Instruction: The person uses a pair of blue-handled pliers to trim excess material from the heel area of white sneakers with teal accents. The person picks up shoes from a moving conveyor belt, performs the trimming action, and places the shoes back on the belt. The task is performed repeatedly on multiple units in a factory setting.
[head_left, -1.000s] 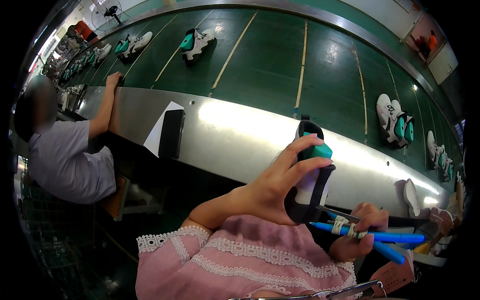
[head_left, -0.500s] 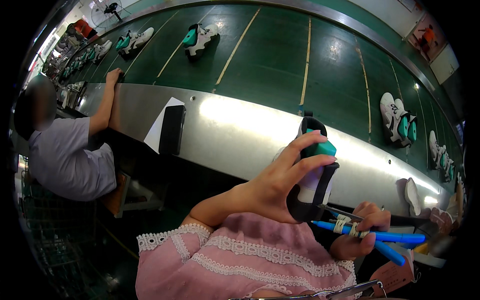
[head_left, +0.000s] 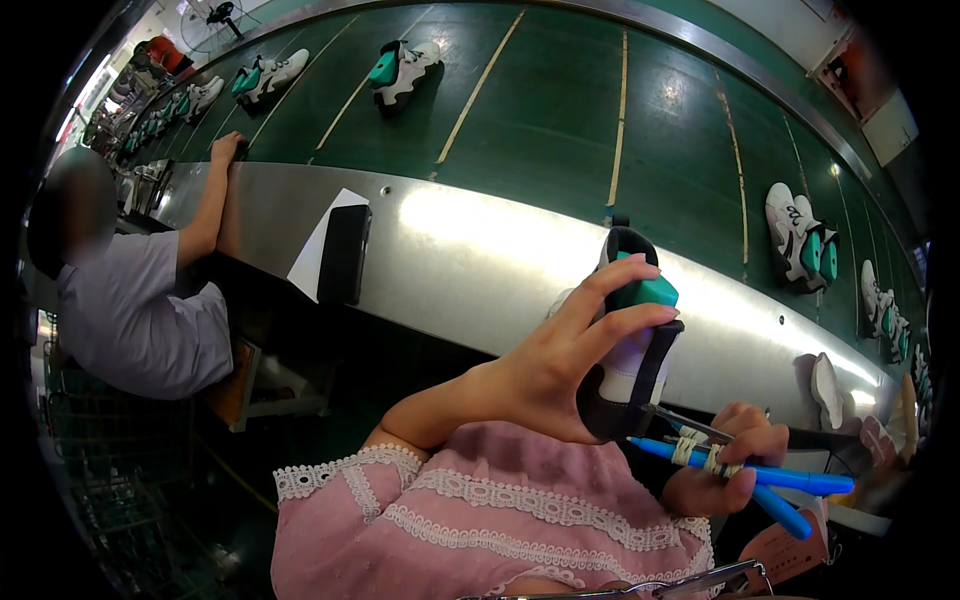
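Observation:
My left hand (head_left: 548, 378) holds a shoe (head_left: 618, 386) with a white and black upper, tilted up in front of my chest. Thumb and fingers wrap around it, with two fingertips pressing on the teal shoe last (head_left: 655, 292) inside its opening. At the lower right, my right hand (head_left: 738, 455) is closed around a bundle of blue pens (head_left: 800, 482), tied with pale rubber bands (head_left: 685, 447). A slim metal-tipped tool (head_left: 688, 417) is gripped with them, its point at the shoe's dark lower edge. Whether the tip touches cannot be made out.
Beyond the metal ledge (head_left: 470, 225), a green conveyor (head_left: 560, 110) carries paired shoes (head_left: 408, 78) on teal lasts. A black phone-like slab (head_left: 345, 255) lies on white paper. A co-worker (head_left: 140, 310) sits at left, one hand at the belt. Pale shoe parts (head_left: 826, 392) stand at right.
The shoe and both hands keep nearly the same pose, with only a slight shift in the picture. A distant person in orange at the upper right has changed position.

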